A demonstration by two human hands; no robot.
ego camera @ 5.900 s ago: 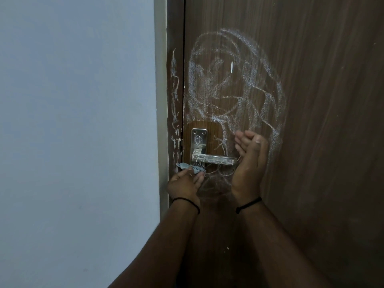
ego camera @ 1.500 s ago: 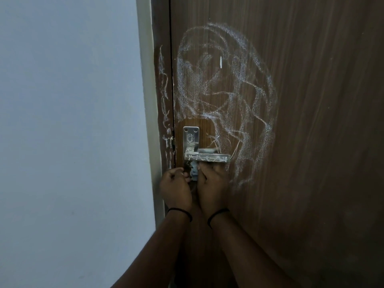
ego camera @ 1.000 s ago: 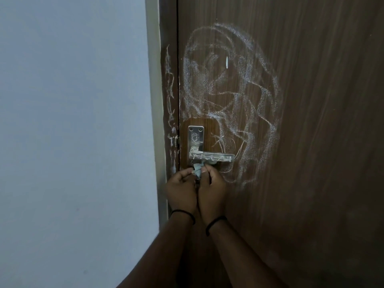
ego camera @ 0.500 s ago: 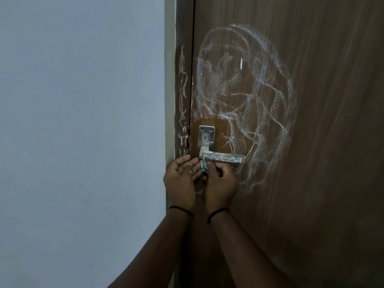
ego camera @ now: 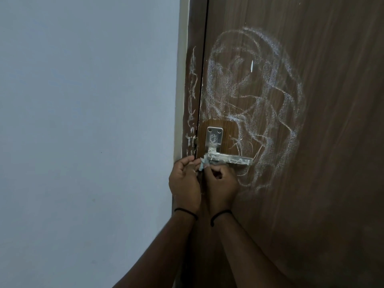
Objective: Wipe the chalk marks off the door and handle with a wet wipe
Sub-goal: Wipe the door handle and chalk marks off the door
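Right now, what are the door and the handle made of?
The door looks like brown wood or wood-look laminate: matte, with long grain streaks. The handle looks like brushed silvery metal: pale grey sheen, two screws in its plate. Chalk scribbles cover both.

Lighting: dim, even, no glare. You see the pale blue-grey painted wall [ego camera: 83, 121] brightest; the brown wood-grain door [ego camera: 332, 183] darkens rightward. Wide-angle bowing at edges.
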